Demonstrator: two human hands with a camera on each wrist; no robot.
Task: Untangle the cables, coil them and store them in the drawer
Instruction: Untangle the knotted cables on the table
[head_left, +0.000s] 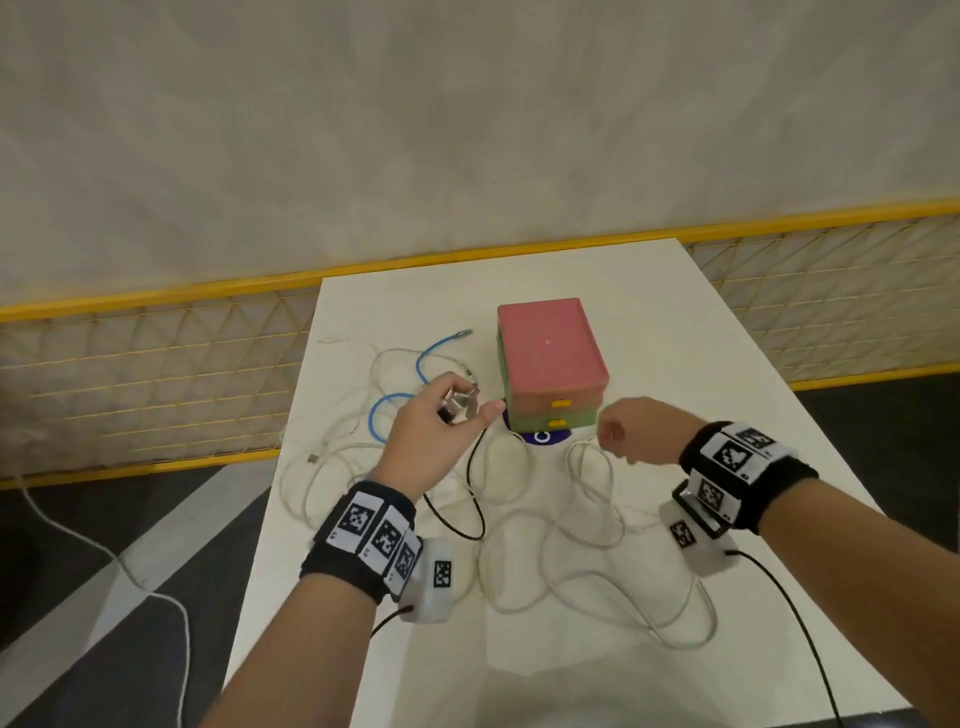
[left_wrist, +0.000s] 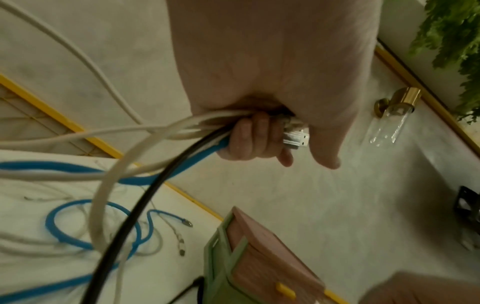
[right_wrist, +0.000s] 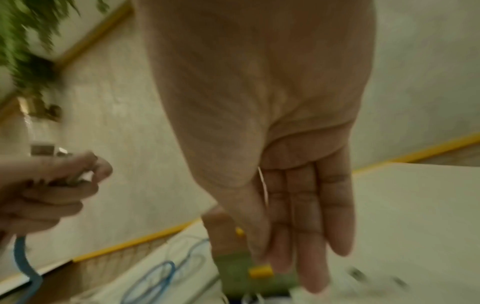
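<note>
Nearest, left hand (head_left: 435, 431) gripping a bundle of connector ends (left_wrist: 294, 138) above the tangled cables (head_left: 524, 525) left of the shut drawer unit (head_left: 550, 366), right hand (head_left: 631, 431) pinching a thin white strand; untangling underway, next probably drawing one cable free.

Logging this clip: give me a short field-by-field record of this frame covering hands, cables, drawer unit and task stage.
left hand: raised, grips a bundle of cable ends, white, black and blue strands together
right hand: near the drawer unit's front; a thin white cable runs by thumb and fingers, grip unclear
cables: loose overlapping loops on the white table, not coiled
blue cable: far end lies left of the unit
drawer unit: pink over green, both drawers closed, yellow handles
task stage: untangling, nothing stored
</note>
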